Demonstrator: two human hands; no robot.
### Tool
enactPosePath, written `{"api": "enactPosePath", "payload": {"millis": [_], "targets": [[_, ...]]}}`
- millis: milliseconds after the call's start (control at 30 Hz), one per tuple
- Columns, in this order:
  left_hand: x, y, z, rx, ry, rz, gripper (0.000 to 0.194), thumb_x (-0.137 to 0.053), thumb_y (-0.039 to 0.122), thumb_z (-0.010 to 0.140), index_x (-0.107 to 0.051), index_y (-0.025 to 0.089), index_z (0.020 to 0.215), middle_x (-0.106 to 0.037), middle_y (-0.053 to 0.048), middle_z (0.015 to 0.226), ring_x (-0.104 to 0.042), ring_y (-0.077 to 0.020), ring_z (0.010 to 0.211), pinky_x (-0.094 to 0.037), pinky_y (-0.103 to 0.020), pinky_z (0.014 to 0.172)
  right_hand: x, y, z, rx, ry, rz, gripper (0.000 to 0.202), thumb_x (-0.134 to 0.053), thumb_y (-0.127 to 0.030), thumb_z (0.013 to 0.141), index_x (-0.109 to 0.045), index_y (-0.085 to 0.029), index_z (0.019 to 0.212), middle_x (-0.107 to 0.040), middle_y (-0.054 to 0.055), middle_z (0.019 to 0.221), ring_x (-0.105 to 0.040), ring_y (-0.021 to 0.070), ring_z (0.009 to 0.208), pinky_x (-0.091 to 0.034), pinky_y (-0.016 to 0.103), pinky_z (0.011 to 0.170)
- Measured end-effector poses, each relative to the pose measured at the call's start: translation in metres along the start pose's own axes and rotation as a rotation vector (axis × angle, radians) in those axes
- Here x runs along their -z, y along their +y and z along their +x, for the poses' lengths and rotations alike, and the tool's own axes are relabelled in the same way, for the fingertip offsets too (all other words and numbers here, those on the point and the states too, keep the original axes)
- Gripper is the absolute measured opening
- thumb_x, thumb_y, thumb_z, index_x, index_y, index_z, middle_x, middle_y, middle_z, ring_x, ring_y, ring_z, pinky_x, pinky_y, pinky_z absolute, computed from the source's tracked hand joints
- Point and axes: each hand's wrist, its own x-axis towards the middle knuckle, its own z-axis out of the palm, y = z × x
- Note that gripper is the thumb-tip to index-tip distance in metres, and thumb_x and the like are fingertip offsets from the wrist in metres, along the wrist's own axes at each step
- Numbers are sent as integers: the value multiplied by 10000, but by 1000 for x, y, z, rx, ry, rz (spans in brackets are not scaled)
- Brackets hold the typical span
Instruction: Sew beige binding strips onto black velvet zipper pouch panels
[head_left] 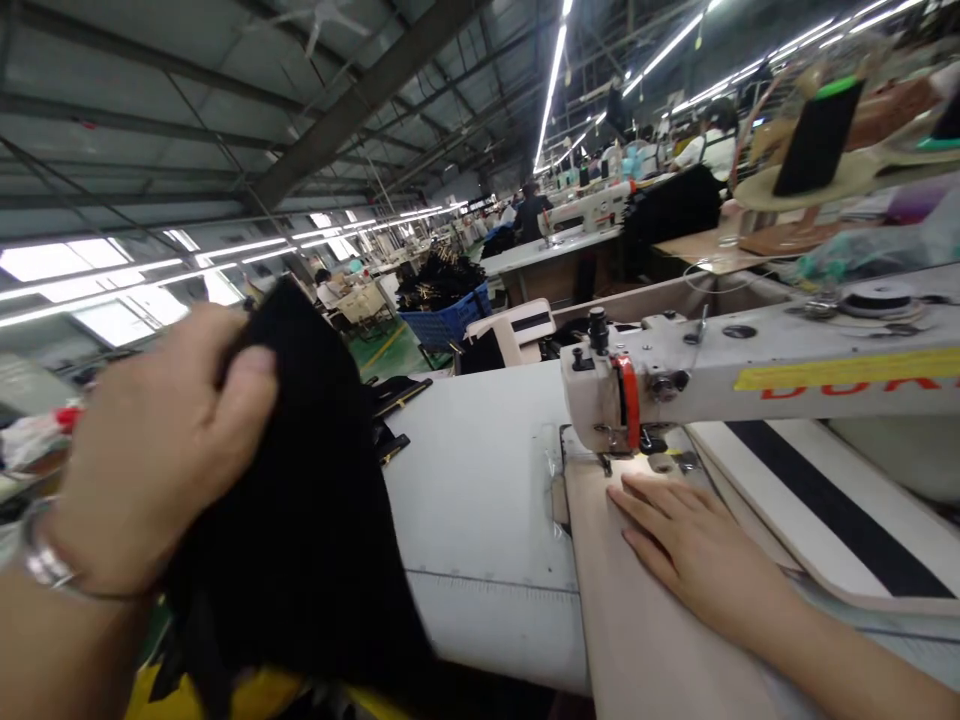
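At the left, my left hand (169,440) grips the upper edge of a black fabric piece (307,500), thumb on the near side. The piece hangs down past the table's front edge. My right hand (694,540) lies flat, fingers stretched, on a beige fabric panel (622,610). Its fingertips are just in front of the needle area of the sewing machine (615,395). The panel runs under the presser foot and toward me. Right of it, under the machine arm, lies a cream panel with a black stripe (832,510).
The white sewing table (480,460) carries a printed ruler line. Black zippered pieces (397,400) lie at its left edge. Beyond stands a blue crate (450,320) heaped with black pieces. A black thread cone (817,140) stands at upper right. Other people work farther back.
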Motion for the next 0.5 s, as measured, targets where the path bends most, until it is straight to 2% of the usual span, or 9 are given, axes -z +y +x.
{"api": "enactPosePath", "payload": {"millis": [33, 100, 133, 167, 200, 267, 333, 400, 500], "targets": [[-18, 18, 1, -96, -56, -51, 362, -297, 518, 941, -522, 249, 1033, -574, 1, 867, -557, -320, 1007, -408, -523, 912, -1, 0, 1, 6, 15, 5, 444, -409, -415, 937, -478, -262, 1347, -500, 56, 1355, -454, 258, 1222, -358, 482, 1002], [-68, 57, 1, -323, -422, -293, 390, -326, 491, 944, -562, 199, 837, -578, 1, 771, -578, -204, 790, -469, -361, 801, -3, -2, 0, 11, 35, 12, 425, -409, -400, 942, -487, -257, 1334, -510, 51, 1343, -455, 246, 1217, -341, 472, 1019], [-98, 77, -2, -394, -596, -404, 412, -326, 465, 953, -561, 181, 768, -581, -2, 744, -562, -171, 727, -466, -312, 755, -3, -3, -1, 12, 39, 13, 415, -407, -392, 945, -490, -257, 1329, -513, 45, 1339, -455, 239, 1215, -335, 464, 1026], [-129, 97, -7, -439, -717, -496, 429, -332, 442, 957, -562, 168, 720, -579, -6, 716, -550, -155, 696, -456, -285, 726, -3, -4, -2, 12, 38, 12, 406, -404, -380, 949, -491, -257, 1326, -515, 39, 1337, -454, 231, 1214, -331, 455, 1031], [-159, 115, -14, -459, -776, -581, 402, -376, 418, 947, -573, 158, 712, -580, -8, 709, -548, -149, 694, -447, -270, 713, -2, -4, -3, 13, 36, 11, 398, -400, -367, 952, -491, -257, 1323, -515, 33, 1337, -453, 224, 1214, -329, 446, 1034], [-208, 147, -32, -364, -832, -728, 226, -514, 344, 885, -620, 146, 914, -612, -3, 746, -561, -142, 679, -429, -241, 638, -1, -4, -3, 10, 34, 10, 393, -395, -344, 956, -485, -242, 1325, -513, 34, 1338, -447, 216, 1217, -326, 433, 1038], [-239, 169, -47, -266, -799, -774, 223, -576, 313, 843, -610, 156, 999, -627, 2, 749, -568, -143, 655, -407, -232, 591, 1, -4, -3, 1, 32, 10, 412, -392, -343, 960, -462, -213, 1344, -511, 48, 1339, -439, 216, 1221, -321, 429, 1041], [-251, 182, -57, -230, -718, -735, 179, -601, 327, 828, -619, 174, 920, -631, 3, 730, -573, -152, 652, -387, -236, 575, 2, -3, -2, -4, 27, 12, 445, -392, -375, 964, -431, -196, 1369, -502, 58, 1349, -429, 221, 1228, -318, 430, 1041], [-251, 190, -60, -239, -604, -632, 140, -600, 328, 832, -611, 190, 812, -642, -3, 737, -584, -167, 677, -369, -249, 581, 3, -3, -1, 1, 17, 13, 483, -409, -442, 957, -421, -212, 1381, -491, 53, 1358, -422, 231, 1229, -322, 435, 1033]]}}
